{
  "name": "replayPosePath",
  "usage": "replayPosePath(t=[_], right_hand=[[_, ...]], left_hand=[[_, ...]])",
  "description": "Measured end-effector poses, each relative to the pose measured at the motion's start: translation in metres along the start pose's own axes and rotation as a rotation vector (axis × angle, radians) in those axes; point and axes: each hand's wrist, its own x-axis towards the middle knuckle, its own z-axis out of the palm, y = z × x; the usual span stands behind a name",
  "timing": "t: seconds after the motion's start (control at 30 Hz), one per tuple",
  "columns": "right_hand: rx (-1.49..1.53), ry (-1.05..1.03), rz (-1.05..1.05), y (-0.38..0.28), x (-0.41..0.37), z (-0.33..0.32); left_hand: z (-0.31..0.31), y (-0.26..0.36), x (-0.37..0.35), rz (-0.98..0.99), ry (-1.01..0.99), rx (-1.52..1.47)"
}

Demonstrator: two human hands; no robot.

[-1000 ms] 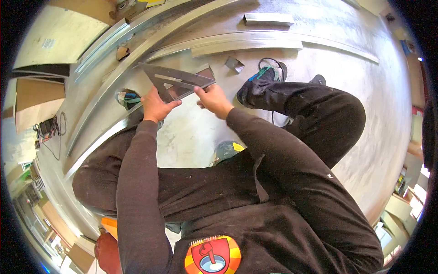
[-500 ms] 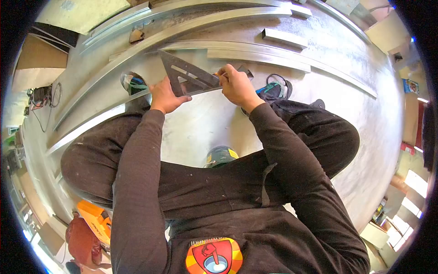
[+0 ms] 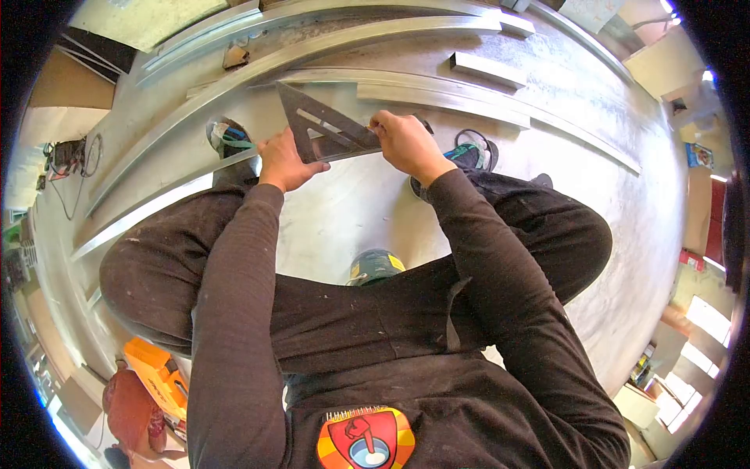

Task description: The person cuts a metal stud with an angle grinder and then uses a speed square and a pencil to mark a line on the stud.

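A dark triangular speed square with slots cut through it lies across a metal bar that runs in from the left. My left hand grips the square's left corner, its thumb along the lower edge. At the right corner, my right hand has its fingers pinched together close to the slanted edge. Whatever small thing those fingers hold is hard to make out. A dark end shows just behind the right hand.
Long metal bars lie on the floor beyond my hands, with a short offcut among them. A dark container stands between my legs. My shoes flank the work. An orange case is at lower left.
The speed square and my left hand have barely shifted. My right hand has turned slightly, and the orange bit seen at its fingertips before no longer shows.
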Motion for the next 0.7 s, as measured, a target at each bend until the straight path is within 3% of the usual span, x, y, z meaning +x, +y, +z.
replayPosePath(t=[0.07,0.13,0.23,0.47,0.57,0.7], right_hand=[[-0.037,-0.002,-0.022,-0.001,0.001,-0.008],[-0.310,-0.223,0.002,-0.002,0.002,-0.024],[-0.183,-0.069,0.039,-0.007,0.002,-0.021],[-0.057,-0.045,0.069,-0.003,0.001,-0.002],[-0.099,-0.052,0.036,-0.003,0.001,-0.008],[-0.369,-0.208,0.041,-0.005,-0.001,-0.027]], left_hand=[[0.001,-0.001,0.000,0.006,0.011,0.004],[-0.002,0.002,-0.001,0.004,0.011,0.000],[-0.003,0.002,-0.001,0.010,0.005,-0.008],[0.001,0.000,0.000,-0.010,0.012,0.019],[-0.001,0.002,0.000,0.006,0.036,0.017],[0.000,-0.001,0.002,0.001,-0.014,0.008]])
